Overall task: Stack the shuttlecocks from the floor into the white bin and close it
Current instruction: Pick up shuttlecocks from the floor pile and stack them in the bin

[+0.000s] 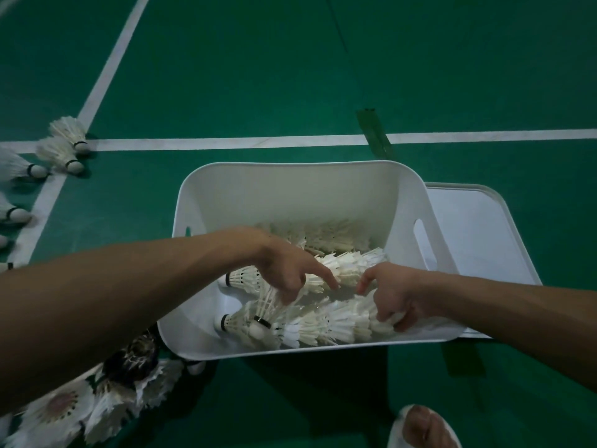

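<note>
The white bin [290, 189] is a rounded plastic tub, open at the top, with a slot handle in each end wall. It stands on the green court floor [323, 76], and its one flat white lid [478, 227] lies on the floor just beside it, out past the right hand's fingers. Both hands are down inside the bin. The left hand [284, 273] curls its lower fingers round the feather skirt of a single shuttlecock [263, 313], which hangs cork-down below them, while its index finger [323, 273] sticks out straight toward the right hand. The right hand [397, 299] has its fingers [382, 313] curled round the feathered end of the near row [323, 328]. Each shuttlecock is white-feathered with a rounded white cork and a dark band above it. Three nested rows lie in the bin. The near row runs from the right fingers leftward along the near wall. The middle row [349, 263] lies just beyond the fingertips of both hands. The far row [323, 234] is beyond that, with only feathers showing. Well to the left of the left fingers, six floor shuttlecocks [69, 134] lie by the white court line [226, 142], those at the picture's edge cut off. Under the left forearm lies a heap [106, 405] too tangled to count, with one dark shuttlecock [139, 354] on it.
</note>
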A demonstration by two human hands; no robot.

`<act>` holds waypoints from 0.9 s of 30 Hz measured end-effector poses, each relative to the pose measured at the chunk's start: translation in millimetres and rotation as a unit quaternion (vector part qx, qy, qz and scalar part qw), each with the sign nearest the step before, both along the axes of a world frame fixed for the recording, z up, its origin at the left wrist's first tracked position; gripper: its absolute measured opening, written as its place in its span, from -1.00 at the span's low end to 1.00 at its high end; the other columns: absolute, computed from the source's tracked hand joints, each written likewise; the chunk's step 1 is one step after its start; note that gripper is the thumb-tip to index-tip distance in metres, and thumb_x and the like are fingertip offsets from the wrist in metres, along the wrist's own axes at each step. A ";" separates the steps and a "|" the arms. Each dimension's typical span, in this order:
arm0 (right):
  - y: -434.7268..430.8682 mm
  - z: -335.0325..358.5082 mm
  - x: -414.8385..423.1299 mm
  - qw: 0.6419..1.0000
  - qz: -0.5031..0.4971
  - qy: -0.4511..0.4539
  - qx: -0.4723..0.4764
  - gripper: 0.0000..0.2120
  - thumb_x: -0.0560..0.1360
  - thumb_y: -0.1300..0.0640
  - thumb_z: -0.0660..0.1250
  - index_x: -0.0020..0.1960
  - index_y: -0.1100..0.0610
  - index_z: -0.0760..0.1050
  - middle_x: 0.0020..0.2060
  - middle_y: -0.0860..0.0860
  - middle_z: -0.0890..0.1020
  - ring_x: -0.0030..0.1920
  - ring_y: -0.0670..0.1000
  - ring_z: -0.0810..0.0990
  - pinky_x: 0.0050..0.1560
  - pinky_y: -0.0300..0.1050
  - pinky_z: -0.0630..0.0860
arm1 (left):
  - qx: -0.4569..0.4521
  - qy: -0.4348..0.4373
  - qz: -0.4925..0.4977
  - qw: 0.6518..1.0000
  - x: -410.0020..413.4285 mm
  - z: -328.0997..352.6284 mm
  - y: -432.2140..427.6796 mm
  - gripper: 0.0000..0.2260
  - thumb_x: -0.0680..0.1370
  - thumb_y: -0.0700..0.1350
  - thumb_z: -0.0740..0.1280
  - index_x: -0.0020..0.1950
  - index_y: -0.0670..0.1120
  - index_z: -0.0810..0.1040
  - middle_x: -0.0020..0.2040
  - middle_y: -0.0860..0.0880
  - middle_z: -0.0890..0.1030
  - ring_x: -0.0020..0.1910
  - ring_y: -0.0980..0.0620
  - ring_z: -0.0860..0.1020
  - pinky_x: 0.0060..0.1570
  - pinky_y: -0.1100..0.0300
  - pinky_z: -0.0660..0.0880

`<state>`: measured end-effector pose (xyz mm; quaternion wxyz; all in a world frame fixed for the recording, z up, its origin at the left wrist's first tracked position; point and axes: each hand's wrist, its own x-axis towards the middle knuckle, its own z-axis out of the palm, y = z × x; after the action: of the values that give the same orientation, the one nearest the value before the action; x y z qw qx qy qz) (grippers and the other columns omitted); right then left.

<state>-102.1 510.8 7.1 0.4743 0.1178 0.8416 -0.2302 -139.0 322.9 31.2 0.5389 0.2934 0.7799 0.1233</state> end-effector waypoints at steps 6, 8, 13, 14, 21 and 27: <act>0.4 -7.9 -3.3 0.999 0.027 -0.024 0.016 -0.50 0.43 0.55 0.30 0.26 0.16 0.46 -0.25 0.10 0.42 -0.31 0.05 0.48 -0.26 0.08 0.60 | 0.057 0.044 0.008 0.997 -12.4 -11.2 -7.9 -0.38 0.45 -0.34 0.33 0.45 0.06 0.31 -0.05 -0.15 0.54 -0.24 0.10 0.47 -0.38 0.47 0.39; -1.5 -8.7 -3.9 0.997 0.063 -0.020 0.032 -0.48 0.43 0.55 0.29 0.30 0.18 0.44 -0.23 0.09 0.42 -0.32 0.04 0.49 -0.34 0.03 0.60 | 0.076 0.068 0.026 0.994 -14.2 -8.7 -9.9 -0.41 0.46 -0.31 0.36 0.44 0.05 0.34 -0.10 -0.01 0.52 -0.25 0.22 0.46 -0.41 0.53 0.35; -8.0 -5.6 -3.6 0.970 0.215 0.013 0.114 -0.47 0.40 0.36 0.41 0.34 0.23 0.37 -0.02 0.13 0.58 -0.36 0.00 0.54 -0.50 -0.21 0.53 | 0.118 0.107 0.079 0.984 -13.8 -9.5 -17.0 -0.43 0.44 -0.26 0.43 0.40 0.06 0.39 -0.24 0.18 0.48 -0.39 0.38 0.46 -0.40 0.51 0.32; -7.5 -6.8 -4.1 0.964 0.234 0.015 0.124 -0.46 0.37 0.32 0.45 0.31 0.23 0.38 -0.04 0.12 0.59 -0.32 0.02 0.57 -0.40 -0.16 0.58 | 0.119 0.111 0.089 0.983 -13.0 -10.0 -18.4 -0.43 0.44 -0.25 0.44 0.40 0.06 0.39 -0.23 0.19 0.49 -0.37 0.36 0.47 -0.39 0.52 0.32; -6.7 1.4 -2.1 0.939 0.305 0.049 0.149 -0.54 0.35 0.16 0.53 0.16 0.25 0.44 -0.02 0.10 0.62 -0.14 0.06 0.61 -0.31 -0.16 0.53 | 0.122 0.156 0.141 0.970 -3.6 -4.7 -32.7 -0.54 0.45 -0.20 0.44 0.30 0.11 0.47 -0.12 0.19 0.52 -0.13 0.17 0.53 -0.15 0.30 0.40; -9.4 18.9 -9.6 0.936 0.303 0.074 0.160 -0.52 0.33 0.08 0.58 0.14 0.27 0.52 -0.11 0.15 0.65 -0.37 0.02 0.62 -0.53 -0.23 0.54 | 0.118 0.232 0.164 0.952 8.4 4.9 -42.2 -0.63 0.47 -0.18 0.43 0.25 0.04 0.53 -0.06 0.11 0.52 -0.05 0.09 0.53 -0.10 0.27 0.35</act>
<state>-111.7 501.4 26.0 0.4326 -0.0863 0.8958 0.0540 -130.6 280.7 36.1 0.2772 0.2435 0.9005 0.2301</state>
